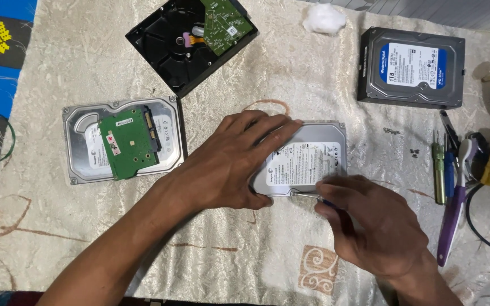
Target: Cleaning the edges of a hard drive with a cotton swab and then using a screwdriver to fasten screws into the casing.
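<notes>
View from above of a cloth-covered table [86,238]. At centre lies a silver hard drive [307,161], label side up, flat on the cloth. The left hand [228,164] rests palm-down on its left half, fingers spread and nearly straight, thumb hooked at the near edge; it presses on the casing rather than closing around it. The right hand [370,218] is curled shut round a thin screwdriver [308,196], whose metal shaft points left toward the drive's near edge; whether the tip touches a screw cannot be told. The drive looks to be a rigid metal block, fairly heavy for its size and smooth-topped, so it would likely slide on the cloth unless pinned; it is best gripped by its long side walls, and it probably tolerates little shock. To the left lies a second silver drive with a green circuit board [129,141] lying askew on top; at the top a black opened drive [191,42] with another green board; at upper right a black drive with a blue label [410,67]. A white cotton tuft [324,18], a few small loose screws [412,152], and a group of hand tools [449,170] lie toward the right.
</notes>
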